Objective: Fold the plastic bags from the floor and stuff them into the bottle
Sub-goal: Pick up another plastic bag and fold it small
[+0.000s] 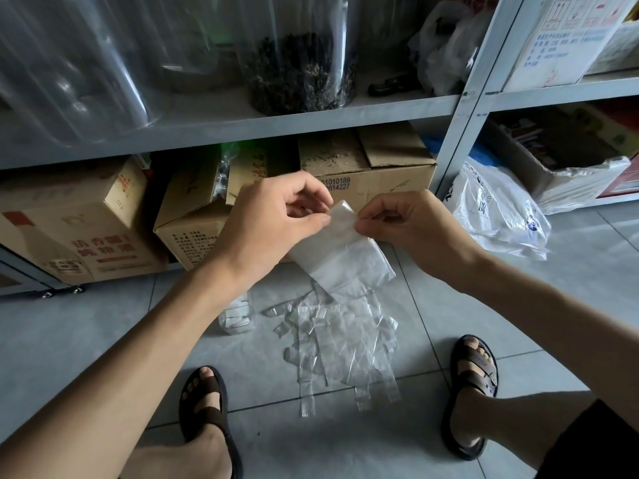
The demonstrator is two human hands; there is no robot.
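A translucent white plastic bag (pixel 342 252), partly folded into a flat strip, hangs in the air between my hands. My left hand (pixel 273 219) pinches its upper left edge with thumb and fingers. My right hand (pixel 403 221) pinches the upper right edge. Below them, several clear plastic bags (pixel 340 344) lie flat and overlapping on the grey tile floor. A small clear plastic bottle (pixel 237 316) stands on the floor just left of the pile, partly hidden behind my left forearm.
A metal shelf rack (pixel 460 112) stands ahead, with cardboard boxes (pixel 366 167) on its bottom level and large clear jars (pixel 301 70) above. A crumpled printed bag (pixel 498 212) lies at the right. My sandalled feet (pixel 204 406) flank the pile.
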